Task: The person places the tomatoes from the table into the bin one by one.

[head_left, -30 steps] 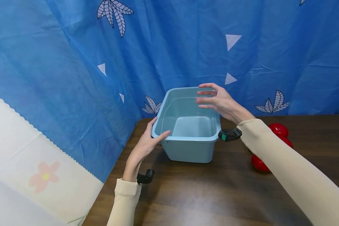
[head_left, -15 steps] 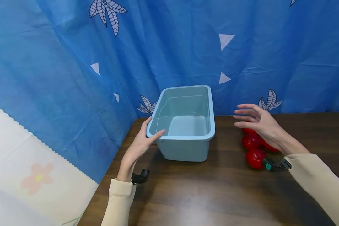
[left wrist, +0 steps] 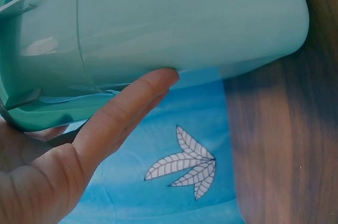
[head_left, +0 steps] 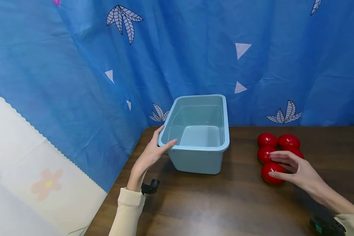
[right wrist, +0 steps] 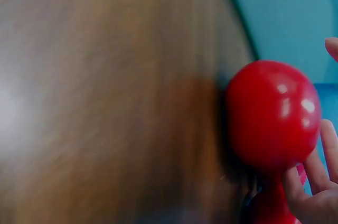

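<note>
I see the nearest red ball [head_left: 270, 167] (round, no long axis) just left of my spread right hand [head_left: 301, 173], my left hand [head_left: 151, 153] splayed against the blue basin [head_left: 197, 161].

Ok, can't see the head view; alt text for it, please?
A person's right hand is poised at the nearest of a cluster of round red objects on a wooden table; the left hand holds the near left corner of a light blue bin, which looks empty. A patterned blue curtain hangs behind.
</note>
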Demonstrator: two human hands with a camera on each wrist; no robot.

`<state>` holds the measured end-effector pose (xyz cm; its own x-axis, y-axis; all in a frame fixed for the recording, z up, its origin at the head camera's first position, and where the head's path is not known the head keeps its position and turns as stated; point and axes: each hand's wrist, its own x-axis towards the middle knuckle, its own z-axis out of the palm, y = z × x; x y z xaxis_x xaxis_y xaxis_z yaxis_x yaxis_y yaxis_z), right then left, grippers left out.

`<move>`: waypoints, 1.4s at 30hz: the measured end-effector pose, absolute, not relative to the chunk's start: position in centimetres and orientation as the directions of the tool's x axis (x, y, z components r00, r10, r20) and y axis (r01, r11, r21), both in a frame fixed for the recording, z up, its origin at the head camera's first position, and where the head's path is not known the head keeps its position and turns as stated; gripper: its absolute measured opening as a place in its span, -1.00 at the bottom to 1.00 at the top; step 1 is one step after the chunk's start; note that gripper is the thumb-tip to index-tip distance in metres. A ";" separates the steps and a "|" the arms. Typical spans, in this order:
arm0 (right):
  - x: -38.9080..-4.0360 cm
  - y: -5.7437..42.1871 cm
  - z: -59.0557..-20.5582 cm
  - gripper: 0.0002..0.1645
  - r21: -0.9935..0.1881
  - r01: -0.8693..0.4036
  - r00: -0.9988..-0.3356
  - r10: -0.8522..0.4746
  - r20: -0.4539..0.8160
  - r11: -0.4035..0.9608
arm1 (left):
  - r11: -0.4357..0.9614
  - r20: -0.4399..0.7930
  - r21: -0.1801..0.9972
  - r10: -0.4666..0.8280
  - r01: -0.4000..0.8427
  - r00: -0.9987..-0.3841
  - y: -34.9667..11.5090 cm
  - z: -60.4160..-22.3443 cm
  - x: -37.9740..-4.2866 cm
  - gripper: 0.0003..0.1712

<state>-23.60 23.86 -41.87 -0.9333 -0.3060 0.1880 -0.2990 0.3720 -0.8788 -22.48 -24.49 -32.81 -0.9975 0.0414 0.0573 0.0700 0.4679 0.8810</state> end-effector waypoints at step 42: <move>-22.7 25.5 -42.8 -0.36 -0.910 -0.062 -0.976 -0.217 -0.032 0.410 | 0.484 0.045 0.873 0.040 0.059 -0.998 -24.4 -32.7 -22.6 0.14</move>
<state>-22.68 25.51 -42.78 -0.9756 -0.2171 -0.0317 -0.0616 0.4096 -0.9102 -22.60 -24.38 -32.69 -0.9982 0.0400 0.0454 0.0591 0.4837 0.8732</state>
